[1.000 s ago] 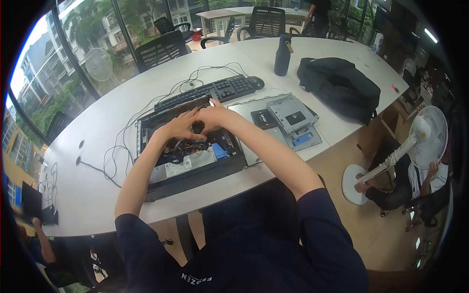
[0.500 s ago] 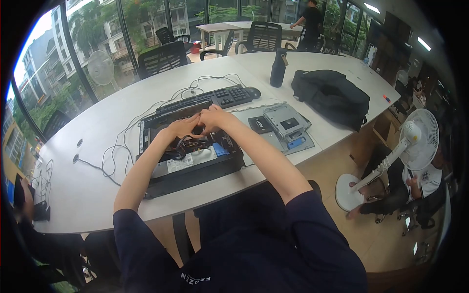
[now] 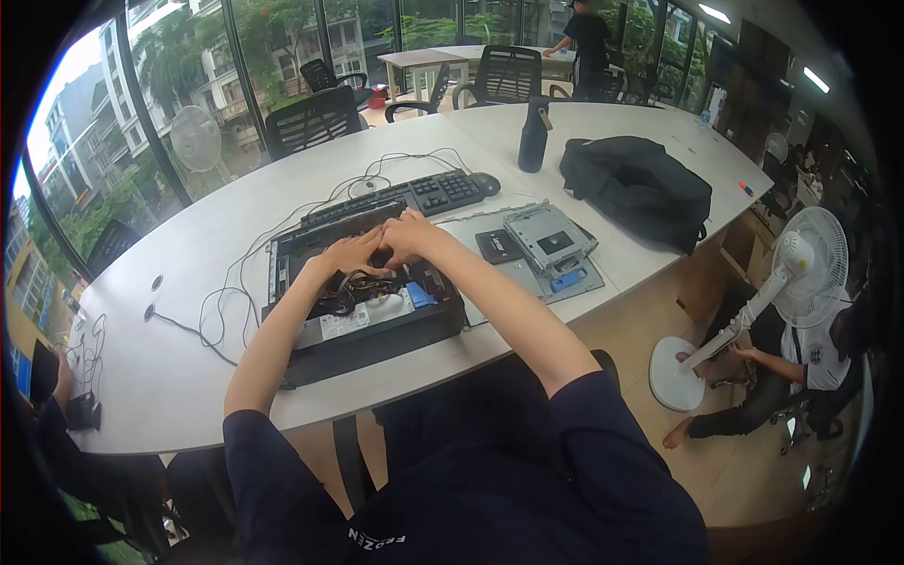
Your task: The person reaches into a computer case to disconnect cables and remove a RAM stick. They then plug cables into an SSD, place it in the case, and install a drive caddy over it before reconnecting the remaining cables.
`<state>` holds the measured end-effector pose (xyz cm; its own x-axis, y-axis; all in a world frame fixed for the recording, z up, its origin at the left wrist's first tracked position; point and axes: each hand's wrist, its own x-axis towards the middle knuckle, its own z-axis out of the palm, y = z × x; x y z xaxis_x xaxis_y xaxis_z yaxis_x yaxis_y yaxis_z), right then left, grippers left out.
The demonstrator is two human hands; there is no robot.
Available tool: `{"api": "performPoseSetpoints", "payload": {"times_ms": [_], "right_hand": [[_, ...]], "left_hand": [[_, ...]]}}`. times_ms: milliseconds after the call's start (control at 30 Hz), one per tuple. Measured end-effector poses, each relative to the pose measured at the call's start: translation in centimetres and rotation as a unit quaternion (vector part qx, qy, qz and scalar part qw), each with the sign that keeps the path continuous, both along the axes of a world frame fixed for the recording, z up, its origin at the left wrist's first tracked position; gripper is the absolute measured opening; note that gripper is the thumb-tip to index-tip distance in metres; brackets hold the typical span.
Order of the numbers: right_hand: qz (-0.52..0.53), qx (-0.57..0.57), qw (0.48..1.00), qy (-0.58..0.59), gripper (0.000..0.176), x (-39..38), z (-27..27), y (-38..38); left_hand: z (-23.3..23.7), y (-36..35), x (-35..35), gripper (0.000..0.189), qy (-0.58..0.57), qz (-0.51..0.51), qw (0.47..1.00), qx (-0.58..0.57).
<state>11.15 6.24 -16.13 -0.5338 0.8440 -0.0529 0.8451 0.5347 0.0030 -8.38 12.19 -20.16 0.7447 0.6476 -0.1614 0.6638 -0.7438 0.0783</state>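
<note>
I see both hands meeting inside the open computer case [image 3: 377, 344] on the table [image 3: 198, 395], left hand [image 3: 355, 253] spread flat, right hand [image 3: 405, 237] with fingers curled; I cannot tell what, if anything, they pinch

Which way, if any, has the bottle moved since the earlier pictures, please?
No, it hasn't moved: the bottle still stands on the table, between the mouse and the black bag.
</note>
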Motion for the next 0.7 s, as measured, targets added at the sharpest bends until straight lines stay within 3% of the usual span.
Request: {"api": "performPoseSetpoints", "payload": {"times_ms": [167,233,267,333,533,700], "right_hand": [[0.005,0.044,0.999,0.025,0.043,0.0,-1.3,-0.1],[0.032,0.112,0.984,0.135,0.035,0.4,-3.0,0.4],[0.037,0.112,0.984,0.135,0.035,0.8,-3.0,0.9],[0.043,-0.005,0.989,0.14,0.033,1.3,-1.4,0.5],[0.094,0.008,0.984,0.151,0.037,1.5,-0.9,-0.2],[0.071,0.009,0.99,0.122,0.039,1.2,-0.6,0.1]], "left_hand": [[1.7,-1.5,0.5,0.095,-0.043,0.014,0.999,-0.01],[1.6,-1.5,0.3,0.094,-0.064,0.019,0.998,-0.01],[2.0,-1.6,0.5,0.093,-0.064,0.042,0.997,-0.018],[2.1,-1.7,0.7,0.088,-0.068,0.07,0.994,-0.045],[2.1,-2.2,0.5,0.088,-0.044,0.044,0.998,0.009],[2.4,-1.9,0.7,0.09,-0.067,0.023,0.997,-0.017]]}}
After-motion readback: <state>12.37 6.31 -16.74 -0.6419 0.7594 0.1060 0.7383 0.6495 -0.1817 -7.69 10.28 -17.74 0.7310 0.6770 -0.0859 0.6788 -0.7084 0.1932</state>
